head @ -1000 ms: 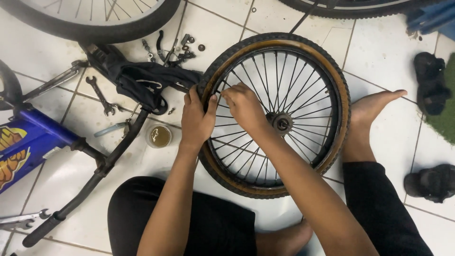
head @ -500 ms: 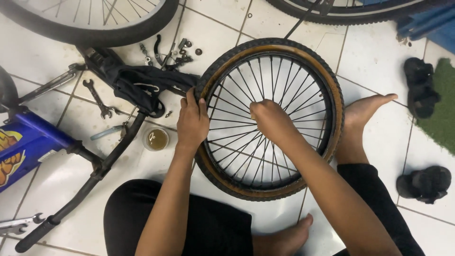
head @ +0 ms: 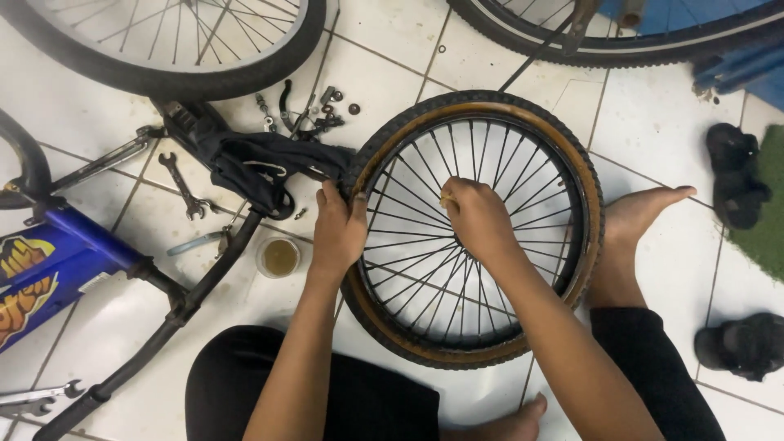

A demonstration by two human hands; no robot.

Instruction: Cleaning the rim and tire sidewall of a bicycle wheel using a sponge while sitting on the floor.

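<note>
A small bicycle wheel (head: pixel 563 147) with a black tyre, tan sidewall and thin spokes lies flat on the white tiled floor in front of me. My left hand (head: pixel 337 230) grips its left edge, fingers curled over the tyre. My right hand (head: pixel 476 216) rests closed over the middle of the spokes, covering the hub; a small pale thing shows at its fingertips, too small to name. My bare foot (head: pixel 633 233) presses against the wheel's right side.
A blue bicycle frame (head: pixel 57 261) lies at the left with black cloth (head: pixel 257 163) on it. Spanners (head: pixel 184 188), loose nuts and bolts (head: pixel 327 110) and a small open tin (head: pixel 278 256) sit nearby. Other wheels (head: pixel 155 57) lie at the top; black sandals (head: pixel 735 184) at the right.
My right hand has slid from the left part of the spokes to the wheel's centre, covering the hub. My left hand has stayed on the left rim.
</note>
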